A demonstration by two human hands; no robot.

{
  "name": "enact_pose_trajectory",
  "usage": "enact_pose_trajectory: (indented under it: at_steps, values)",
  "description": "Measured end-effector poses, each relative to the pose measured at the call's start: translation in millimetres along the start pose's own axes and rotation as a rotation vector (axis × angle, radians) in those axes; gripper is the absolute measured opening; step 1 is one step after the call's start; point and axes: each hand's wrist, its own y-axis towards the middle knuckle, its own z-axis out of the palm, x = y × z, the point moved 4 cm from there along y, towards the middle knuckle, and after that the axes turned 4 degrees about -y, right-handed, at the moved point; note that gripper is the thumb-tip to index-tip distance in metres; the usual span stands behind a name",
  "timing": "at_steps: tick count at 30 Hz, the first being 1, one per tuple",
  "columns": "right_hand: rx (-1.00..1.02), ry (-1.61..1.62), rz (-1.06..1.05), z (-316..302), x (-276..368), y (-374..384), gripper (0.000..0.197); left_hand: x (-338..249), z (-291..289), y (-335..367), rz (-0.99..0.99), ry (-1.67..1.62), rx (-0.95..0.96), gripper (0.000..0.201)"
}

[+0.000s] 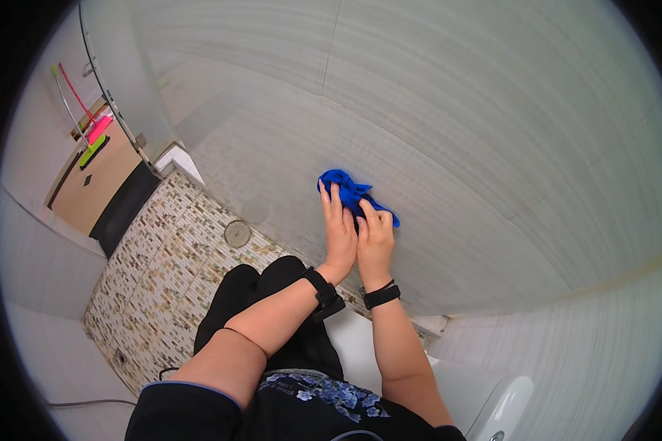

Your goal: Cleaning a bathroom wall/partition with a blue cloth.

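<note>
A crumpled blue cloth [354, 192] lies against the grey tiled wall [449, 162] in front of me. My left hand [338, 239] presses it from the left, its fingers stretched up over the fabric. Close beside it, my right hand [376, 246] holds the cloth's lower right part with bent fingers. The two hands nearly touch each other. Both wrists carry black bands. Part of the cloth is hidden under the fingers.
Below my knees is a mosaic-patterned floor [162, 272] with a round drain [237, 234]. A white toilet [502, 408] stands at the lower right. Through a doorway at the left, a green broom [93, 152] and a pink broom [99, 129] lean upright.
</note>
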Motion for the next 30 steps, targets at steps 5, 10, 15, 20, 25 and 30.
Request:
enact_pose_trajectory:
  at_steps: [5, 10, 15, 20, 25, 30]
  values:
    - [-0.032, 0.082, -0.017, 0, 3, 4, 0.033, -2, -4, 2, -0.103, -0.074, 0.023, 0.052]
    - [-0.192, 0.158, -0.096, -33, 42, 39, 0.038, -75, -7, 48, 0.125, -0.202, 0.012, 0.052]
    - [-0.229, 0.142, -0.180, -44, 63, 59, 0.039, -89, -3, 75, 0.223, -0.058, -0.022, 0.049]
    - [-0.122, 0.076, -0.121, -23, 46, 42, 0.035, -45, -2, 59, 0.200, -0.014, -0.050, 0.050]
    - [0.030, 0.068, -0.048, 12, 6, 8, 0.034, 6, -7, 23, -0.003, -0.041, -0.061, 0.054]
    - [0.069, 0.096, 0.009, 18, 2, 1, 0.034, 17, -14, 14, -0.122, -0.067, -0.051, 0.053]
